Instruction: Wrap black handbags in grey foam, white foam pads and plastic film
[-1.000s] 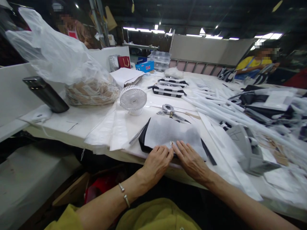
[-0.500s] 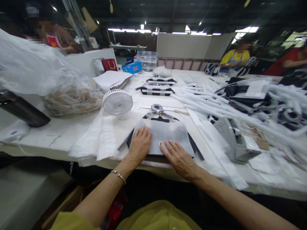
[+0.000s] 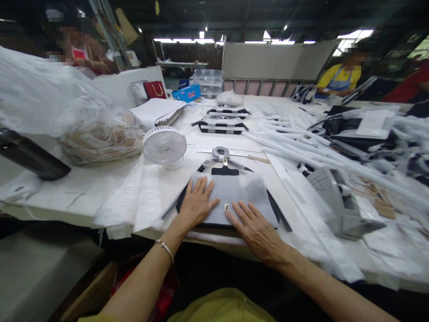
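A dark bag lies flat at the table's front edge, its front covered by a translucent whitish sheet point(image 3: 239, 188). My left hand point(image 3: 197, 203) rests flat on the sheet's left part, fingers spread and thumb pointing right. On the right part lies my right hand point(image 3: 253, 226), open, its fingertips just right of a small gold clasp point(image 3: 226, 206). Beyond the sheet are the bag's black tab point(image 3: 225, 171) and a wrapped, coiled strap point(image 3: 220, 153). Neither hand grips anything.
A white fan point(image 3: 164, 145) stands left of the bag, near a plastic-wrapped bundle point(image 3: 100, 138) and a dark bottle point(image 3: 36, 156). To the right are a grey tape dispenser point(image 3: 335, 201) and long white wrapped strips point(image 3: 295, 145). Other people sit farther back.
My left thumb has spread away to the right, and the fingers of that hand are farther apart. My right hand remains on the sheet. The view has shifted slightly.
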